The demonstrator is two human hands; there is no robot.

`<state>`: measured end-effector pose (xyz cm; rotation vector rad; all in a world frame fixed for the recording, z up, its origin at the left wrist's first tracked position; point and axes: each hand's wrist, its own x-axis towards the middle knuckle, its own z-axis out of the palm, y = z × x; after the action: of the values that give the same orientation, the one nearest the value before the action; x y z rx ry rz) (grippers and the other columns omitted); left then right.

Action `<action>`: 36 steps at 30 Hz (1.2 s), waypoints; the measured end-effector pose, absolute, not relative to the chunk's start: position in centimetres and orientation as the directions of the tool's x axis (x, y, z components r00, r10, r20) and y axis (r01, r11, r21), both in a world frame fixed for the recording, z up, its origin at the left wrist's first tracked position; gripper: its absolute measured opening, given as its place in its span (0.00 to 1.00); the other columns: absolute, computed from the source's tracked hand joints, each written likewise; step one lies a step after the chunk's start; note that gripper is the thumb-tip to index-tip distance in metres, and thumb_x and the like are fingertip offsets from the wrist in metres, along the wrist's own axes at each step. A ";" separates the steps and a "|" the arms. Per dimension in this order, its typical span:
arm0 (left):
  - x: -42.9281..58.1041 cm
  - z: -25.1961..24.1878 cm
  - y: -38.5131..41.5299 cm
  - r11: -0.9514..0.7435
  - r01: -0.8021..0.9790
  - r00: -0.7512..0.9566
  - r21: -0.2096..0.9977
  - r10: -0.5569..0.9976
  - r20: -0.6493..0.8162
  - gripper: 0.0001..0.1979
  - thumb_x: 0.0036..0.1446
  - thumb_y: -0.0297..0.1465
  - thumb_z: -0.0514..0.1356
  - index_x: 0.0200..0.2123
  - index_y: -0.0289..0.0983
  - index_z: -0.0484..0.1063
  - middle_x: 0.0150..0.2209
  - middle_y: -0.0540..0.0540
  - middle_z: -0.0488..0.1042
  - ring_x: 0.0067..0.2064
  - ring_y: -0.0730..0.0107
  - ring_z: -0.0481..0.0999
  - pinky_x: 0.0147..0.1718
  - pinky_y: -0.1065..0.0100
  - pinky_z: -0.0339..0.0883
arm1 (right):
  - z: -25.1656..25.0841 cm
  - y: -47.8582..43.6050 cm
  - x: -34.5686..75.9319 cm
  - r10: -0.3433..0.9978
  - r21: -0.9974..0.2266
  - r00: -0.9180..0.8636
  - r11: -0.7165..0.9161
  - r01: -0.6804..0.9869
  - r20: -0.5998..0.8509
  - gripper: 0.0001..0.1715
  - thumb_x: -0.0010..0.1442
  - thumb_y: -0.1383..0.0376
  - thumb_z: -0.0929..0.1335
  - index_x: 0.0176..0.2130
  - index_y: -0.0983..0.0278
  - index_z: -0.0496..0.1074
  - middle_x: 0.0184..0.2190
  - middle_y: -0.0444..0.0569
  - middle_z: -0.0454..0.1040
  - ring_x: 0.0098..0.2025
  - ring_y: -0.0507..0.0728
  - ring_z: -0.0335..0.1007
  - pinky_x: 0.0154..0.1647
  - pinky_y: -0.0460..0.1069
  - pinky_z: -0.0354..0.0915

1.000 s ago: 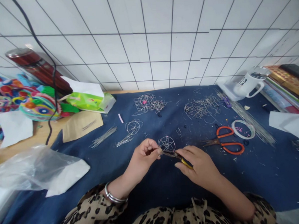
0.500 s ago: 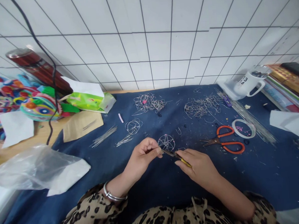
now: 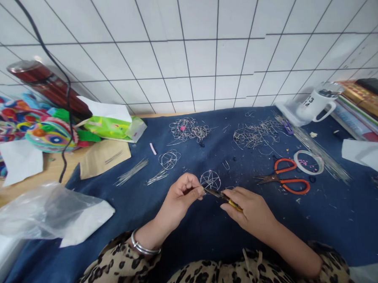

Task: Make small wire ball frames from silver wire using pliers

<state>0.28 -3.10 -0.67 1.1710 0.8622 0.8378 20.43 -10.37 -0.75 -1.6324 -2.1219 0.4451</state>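
Note:
My left hand [image 3: 182, 199] is closed in a pinch at the lower edge of a small round wire frame [image 3: 210, 180] with spokes and tiny pink beads. Its fingertips cover the exact grip point. My right hand [image 3: 251, 208] is wrapped round a pair of pliers [image 3: 232, 202] with yellow handles. The dark jaws of the pliers reach leftward to the left fingertips, just below the wire frame. What sits between the jaws is too small to make out.
Orange-handled scissors [image 3: 286, 176] and a clear ring dish [image 3: 322, 164] of pink beads lie to the right. Tangled wire pieces [image 3: 255, 134], a wire ring [image 3: 169, 159] and straight wires [image 3: 132, 172] lie on the blue cloth [image 3: 194, 251]. A white mug [image 3: 315, 105] stands back right.
Almost nothing differs. Both hands keep the same grip, with the wire frame and pliers shifted only very slightly.

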 end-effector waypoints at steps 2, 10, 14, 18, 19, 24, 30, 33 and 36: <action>0.3 -0.7 -3.1 0.192 -0.112 0.427 0.975 0.895 -0.127 0.04 0.54 0.28 0.60 0.30 0.35 0.65 0.24 0.52 0.69 0.28 0.74 0.68 0.31 0.72 0.61 | -0.7 -10.4 20.5 0.960 -0.473 -0.227 0.278 0.836 0.164 0.19 0.61 0.57 0.63 0.48 0.64 0.69 0.37 0.51 0.73 0.39 0.55 0.69 0.42 0.50 0.66; 0.4 -1.1 -3.0 0.220 -0.132 0.425 0.967 0.894 -0.145 0.05 0.53 0.28 0.61 0.30 0.36 0.65 0.23 0.52 0.70 0.27 0.74 0.69 0.31 0.71 0.61 | -0.3 -10.4 20.2 0.936 -0.309 -0.263 0.328 0.893 0.235 0.18 0.59 0.59 0.64 0.47 0.65 0.69 0.37 0.53 0.70 0.40 0.58 0.66 0.42 0.53 0.63; 0.5 -1.4 -3.0 0.234 -0.138 0.422 0.962 0.893 -0.157 0.05 0.54 0.27 0.60 0.30 0.36 0.65 0.23 0.52 0.70 0.27 0.74 0.69 0.31 0.71 0.62 | 0.0 -10.5 19.9 0.932 -0.206 -0.289 0.333 0.920 0.217 0.18 0.61 0.60 0.62 0.48 0.65 0.68 0.36 0.53 0.69 0.38 0.58 0.64 0.40 0.54 0.61; 0.6 -1.5 -3.1 0.250 -0.149 0.390 0.957 0.904 -0.175 0.05 0.53 0.27 0.60 0.30 0.35 0.65 0.24 0.52 0.70 0.26 0.74 0.70 0.30 0.71 0.62 | 0.0 -10.6 19.8 0.925 -0.119 -0.300 0.333 0.935 0.232 0.18 0.61 0.60 0.62 0.48 0.65 0.68 0.35 0.53 0.69 0.36 0.58 0.63 0.38 0.53 0.60; 0.6 -1.5 -3.1 0.253 -0.153 0.382 0.955 0.907 -0.179 0.05 0.53 0.27 0.60 0.30 0.35 0.65 0.24 0.52 0.69 0.26 0.74 0.70 0.30 0.71 0.63 | 0.0 -10.7 19.8 0.922 -0.106 -0.303 0.335 0.936 0.240 0.18 0.61 0.60 0.62 0.48 0.65 0.68 0.35 0.53 0.69 0.36 0.58 0.63 0.37 0.53 0.59; 0.8 -1.4 -3.3 0.271 -0.161 0.357 0.949 0.912 -0.200 0.05 0.52 0.26 0.61 0.30 0.36 0.66 0.24 0.52 0.70 0.26 0.75 0.70 0.30 0.71 0.63 | -0.1 -10.8 19.6 0.916 -0.061 -0.311 0.336 0.940 0.253 0.18 0.61 0.60 0.62 0.49 0.64 0.68 0.36 0.53 0.69 0.36 0.58 0.62 0.36 0.53 0.58; 1.0 -1.5 -3.5 0.276 -0.162 0.329 0.947 0.920 -0.212 0.05 0.52 0.26 0.61 0.30 0.36 0.66 0.23 0.53 0.69 0.25 0.75 0.69 0.29 0.72 0.63 | 0.0 -10.9 19.6 0.910 -0.026 -0.318 0.337 0.941 0.264 0.18 0.62 0.61 0.61 0.49 0.65 0.68 0.36 0.53 0.70 0.36 0.58 0.62 0.35 0.53 0.58; 1.0 -1.6 -3.5 0.277 -0.166 0.327 0.946 0.921 -0.213 0.05 0.52 0.26 0.61 0.30 0.36 0.65 0.23 0.53 0.69 0.25 0.76 0.69 0.29 0.72 0.63 | 0.0 -10.9 19.6 0.907 -0.011 -0.325 0.340 0.940 0.266 0.18 0.62 0.61 0.61 0.49 0.65 0.68 0.36 0.53 0.71 0.36 0.58 0.62 0.34 0.53 0.58; 1.0 -1.6 -3.6 0.285 -0.164 0.324 0.944 0.920 -0.221 0.05 0.52 0.26 0.60 0.30 0.36 0.65 0.23 0.54 0.69 0.25 0.76 0.69 0.29 0.72 0.62 | -0.1 -10.8 19.5 0.909 -0.002 -0.327 0.339 0.941 0.260 0.18 0.62 0.61 0.61 0.49 0.65 0.68 0.36 0.53 0.71 0.35 0.58 0.62 0.34 0.53 0.58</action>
<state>1.05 -3.58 -1.62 1.0014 0.9512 0.8936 19.55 -10.80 -0.07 -1.6775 -2.3869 -0.2192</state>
